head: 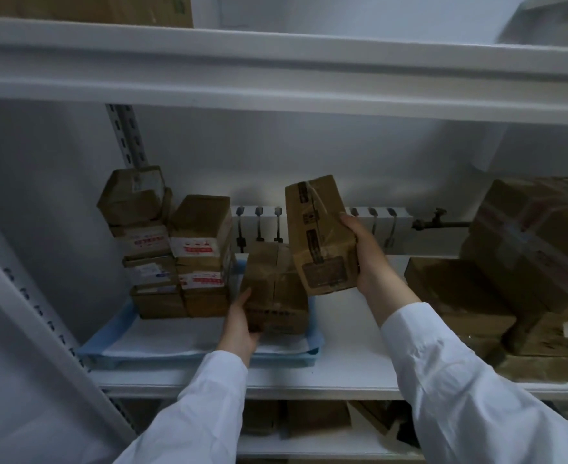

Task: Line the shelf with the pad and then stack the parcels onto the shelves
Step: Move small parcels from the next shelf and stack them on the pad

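left hand (240,324) grips low parcel (276,296) on pad (115,346) | right hand (366,262) holds tilted parcel (319,236) raised beside it

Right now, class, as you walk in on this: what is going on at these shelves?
A person in white sleeves is stacking brown parcels. The pad already lines the left part of the shelf, and two stacks of parcels stand at its back. The left hand grips a lower parcel that appears to rest on the pad. The right hand holds a second parcel tilted in the air above it. Larger boxes lie to the right.
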{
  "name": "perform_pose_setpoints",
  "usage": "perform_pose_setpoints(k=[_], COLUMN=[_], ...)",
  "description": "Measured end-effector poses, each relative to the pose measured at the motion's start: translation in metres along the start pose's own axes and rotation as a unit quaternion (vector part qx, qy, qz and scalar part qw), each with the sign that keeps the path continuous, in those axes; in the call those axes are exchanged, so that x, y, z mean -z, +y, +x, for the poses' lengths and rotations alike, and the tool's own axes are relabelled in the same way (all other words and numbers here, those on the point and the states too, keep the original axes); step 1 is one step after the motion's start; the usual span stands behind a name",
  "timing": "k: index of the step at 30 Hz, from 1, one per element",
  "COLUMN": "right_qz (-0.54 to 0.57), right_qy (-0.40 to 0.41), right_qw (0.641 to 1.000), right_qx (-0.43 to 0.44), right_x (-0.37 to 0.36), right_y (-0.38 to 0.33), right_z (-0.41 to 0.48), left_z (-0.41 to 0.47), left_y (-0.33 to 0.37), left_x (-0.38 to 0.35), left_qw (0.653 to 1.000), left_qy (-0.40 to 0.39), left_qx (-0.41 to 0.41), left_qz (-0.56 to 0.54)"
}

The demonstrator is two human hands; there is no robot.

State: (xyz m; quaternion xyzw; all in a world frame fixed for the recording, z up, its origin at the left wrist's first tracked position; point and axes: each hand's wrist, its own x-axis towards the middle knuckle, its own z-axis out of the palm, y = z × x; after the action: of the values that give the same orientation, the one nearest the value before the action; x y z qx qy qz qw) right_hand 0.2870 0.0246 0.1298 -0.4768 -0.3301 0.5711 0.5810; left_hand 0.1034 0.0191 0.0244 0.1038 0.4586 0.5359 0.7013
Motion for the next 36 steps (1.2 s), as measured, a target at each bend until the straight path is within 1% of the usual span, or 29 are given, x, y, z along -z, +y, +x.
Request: perform_pose_setpoints(k=[4,7,12,14,18,20,21,22,24,25,26,28,31,34,36], right_qz=[-0.023,-0.035,-0.07,-0.084,-0.124,-0.154,-0.179,-0.21,-0.273,-0.302,-0.329,-0.375,-0.412,-0.444,-0.437], right_qy=[0.01,0.014,0.033,0.036,0.062,0.084,0.092,0.101,0.122,0.127,0.129,0.124,0.107,0.086,0.065], right_qw=[1.0,0.999,0.997,0.995,0.989,0.983,0.978,0.971,0.953,0.943,0.934,0.918,0.905,0.892,0.897], right_qx=[-0.003,-0.008,-0.029,-0.033,-0.043,-0.05,-0.051,-0.05,-0.051,-0.055,-0.057,-0.044,-0.016,-0.016,-0.011], right_x=[0.0,-0.002,-0.008,-0.013,-0.021,-0.027,-0.031,-0.037,-0.044,-0.049,-0.052,-0.06,-0.07,-0.074,-0.075], right_y=[0.006,0.009,0.018,0.021,0.032,0.036,0.037,0.038,0.042,0.043,0.045,0.047,0.049,0.054,0.058], right_z=[0.007,0.009,0.012,0.011,0.015,0.016,0.015,0.014,0.012,0.011,0.011,0.01,0.011,0.014,0.012], left_z=[0.006,0.013,0.024,0.032,0.045,0.041,0.034,0.022,-0.011,-0.027,-0.035,-0.035,-0.032,-0.032,-0.03], left_y=[0.0,-0.002,-0.001,-0.001,-0.001,-0.001,-0.001,-0.002,-0.006,-0.005,-0.006,-0.005,-0.002,0.003,0.006], left_x=[0.006,0.012,0.018,0.02,0.02,0.017,0.013,0.008,-0.005,-0.012,-0.016,-0.016,-0.011,-0.004,0.002], left_qw=[1.0,1.0,0.999,0.994,0.969,0.939,0.928,0.925,0.91,0.897,0.888,0.881,0.888,0.896,0.896], left_qy=[0.006,-0.003,-0.011,0.028,0.174,0.226,0.23,0.211,0.124,0.079,0.042,-0.005,-0.008,-0.011,-0.011], left_qx=[0.009,0.018,0.014,0.014,0.004,-0.042,-0.094,-0.173,-0.329,-0.371,-0.392,-0.393,-0.357,-0.341,-0.342], left_qz=[-0.014,-0.011,0.045,0.1,0.174,0.256,0.278,0.264,0.22,0.226,0.238,0.263,0.289,0.285,0.284])
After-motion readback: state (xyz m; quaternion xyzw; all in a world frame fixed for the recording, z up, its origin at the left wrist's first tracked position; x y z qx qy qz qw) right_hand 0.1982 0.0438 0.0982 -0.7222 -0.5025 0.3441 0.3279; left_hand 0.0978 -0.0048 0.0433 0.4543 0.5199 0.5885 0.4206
